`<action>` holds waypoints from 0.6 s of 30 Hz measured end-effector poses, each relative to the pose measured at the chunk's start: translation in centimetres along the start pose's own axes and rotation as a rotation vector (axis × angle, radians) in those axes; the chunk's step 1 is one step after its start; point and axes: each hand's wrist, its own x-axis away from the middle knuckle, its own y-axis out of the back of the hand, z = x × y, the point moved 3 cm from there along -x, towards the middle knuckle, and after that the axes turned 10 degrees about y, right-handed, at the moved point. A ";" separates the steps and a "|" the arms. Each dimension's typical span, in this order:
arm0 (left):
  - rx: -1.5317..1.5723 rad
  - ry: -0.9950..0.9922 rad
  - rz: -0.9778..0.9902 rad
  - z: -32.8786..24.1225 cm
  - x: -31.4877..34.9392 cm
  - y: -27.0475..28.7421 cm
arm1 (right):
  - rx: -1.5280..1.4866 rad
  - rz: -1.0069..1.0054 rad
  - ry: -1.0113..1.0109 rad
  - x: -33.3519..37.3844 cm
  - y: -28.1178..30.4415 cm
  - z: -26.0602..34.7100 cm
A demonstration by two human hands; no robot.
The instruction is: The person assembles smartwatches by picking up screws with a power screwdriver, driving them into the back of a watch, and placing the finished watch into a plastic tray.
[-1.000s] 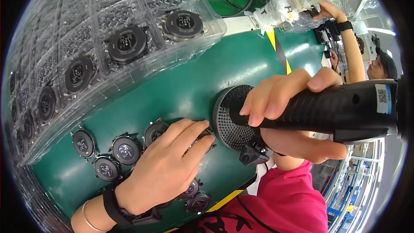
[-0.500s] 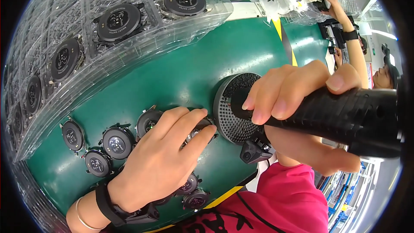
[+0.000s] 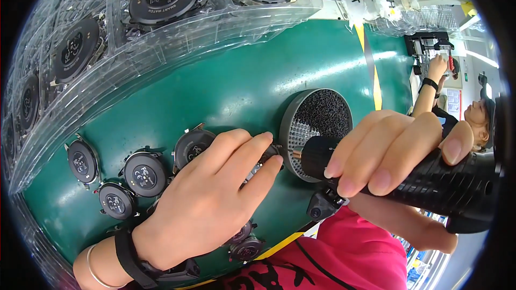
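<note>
My right hand point(image 3: 398, 156) is closed around a black electric screwdriver point(image 3: 457, 188). Its copper-coloured tip point(image 3: 297, 153) points left, over the near edge of a round screw tray point(image 3: 287, 129). Black screws point(image 3: 325, 110) are heaped on the tray's far part, and its dimpled plate shows nearer me. To the left of the tray, my left hand point(image 3: 201, 193) reaches across the table, its fingertips around a smartwatch case point(image 3: 263, 164) that they mostly cover. More watch cases lie back side up: one point(image 3: 194, 145) beside my fingers, others point(image 3: 145, 174) farther left, and some point(image 3: 247, 248) below my hand.
Clear plastic trays point(image 3: 215, 27) holding watch cases stand at the upper left of the green table point(image 3: 242, 80). A small black camera point(image 3: 321, 204) sits near my right hand. Yellow-black tape point(image 3: 371, 70) crosses the table. A co-worker's hand point(image 3: 438, 67) is at the far right.
The screwdriver and my right hand have moved down, and its tip has swung out, exposing more of the screws. My left hand stays on the watch case. The view has shifted slightly.
</note>
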 end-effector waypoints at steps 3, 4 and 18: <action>0.005 0.007 0.001 0.1 0.0 -0.1 | -0.014 -0.019 0.008 0.4 -0.1 -0.3; 0.004 0.006 -0.003 0.1 0.0 -0.1 | -0.020 -0.025 0.011 0.6 -0.1 -0.4; -0.078 -0.019 -0.055 0.2 0.4 -0.4 | -0.066 -0.097 0.093 1.4 0.4 -0.5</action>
